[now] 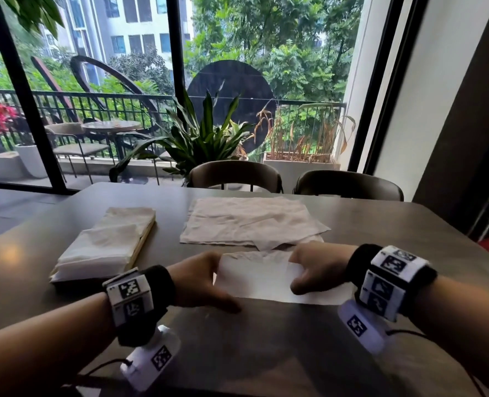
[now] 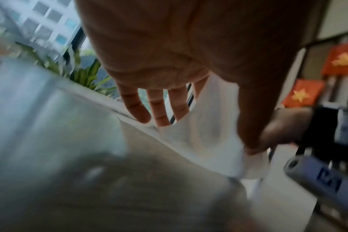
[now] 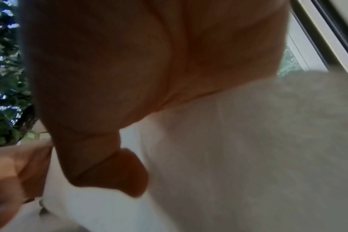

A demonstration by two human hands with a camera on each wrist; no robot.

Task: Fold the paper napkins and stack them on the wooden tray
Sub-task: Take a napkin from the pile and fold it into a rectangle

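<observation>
A white paper napkin (image 1: 256, 277) is stretched just above the dark table between my two hands. My left hand (image 1: 215, 282) pinches its left edge; in the left wrist view the thumb (image 2: 248, 117) presses the sheet (image 2: 209, 128) while three other fingers (image 2: 159, 108) stay straight. My right hand (image 1: 298, 277) grips the right end, with its bent thumb (image 3: 117, 172) on the napkin (image 3: 238, 157). At the left lies the wooden tray (image 1: 145, 238) with a stack of folded napkins (image 1: 105, 245) on it. Unfolded napkins (image 1: 246, 222) lie spread at the far middle.
The dark table (image 1: 237, 339) runs up to two chairs (image 1: 234, 174) at its far side, with a potted plant (image 1: 200, 138) and large windows behind them. Bare tabletop lies in front of my hands and to the far right.
</observation>
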